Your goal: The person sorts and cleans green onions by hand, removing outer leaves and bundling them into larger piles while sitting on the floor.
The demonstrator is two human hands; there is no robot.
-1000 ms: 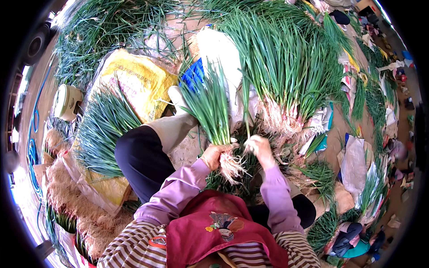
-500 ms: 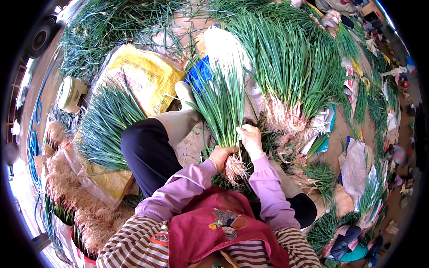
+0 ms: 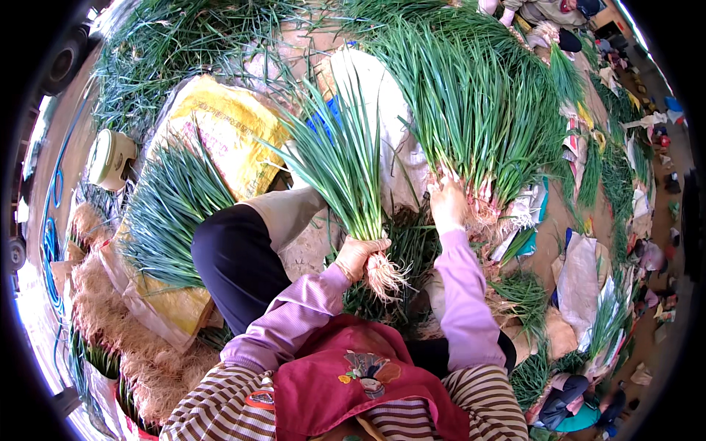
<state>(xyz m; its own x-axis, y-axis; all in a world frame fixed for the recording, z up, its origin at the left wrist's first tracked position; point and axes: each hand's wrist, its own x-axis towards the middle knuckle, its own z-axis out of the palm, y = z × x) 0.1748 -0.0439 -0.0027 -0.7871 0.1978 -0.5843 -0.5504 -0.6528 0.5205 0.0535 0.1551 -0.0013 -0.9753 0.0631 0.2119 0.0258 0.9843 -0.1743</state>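
Note:
My left hand (image 3: 358, 257) is wrapped round a bunch of green onions (image 3: 351, 173) just above the roots. The green leaves fan out away from me, and the pale roots (image 3: 384, 277) hang below my fist. To the right, my right hand (image 3: 447, 202) is at the near left edge of a large heap of green onions (image 3: 478, 110). Its fingers are closed at the pale stem ends there; exactly how many stalks they grip is hidden.
At left lies a stack of green onions (image 3: 173, 213) beside a yellow sack (image 3: 220, 125). A cream tub (image 3: 110, 159) stands past it. Rooty bundles (image 3: 132, 309) lie lower left, a white sack (image 3: 360, 73) ahead. Another person (image 3: 548, 11) sits at the far right.
My right hand has left the held bunch and moved right and away to the heap. The left hand keeps the bunch, which now leans more to the left.

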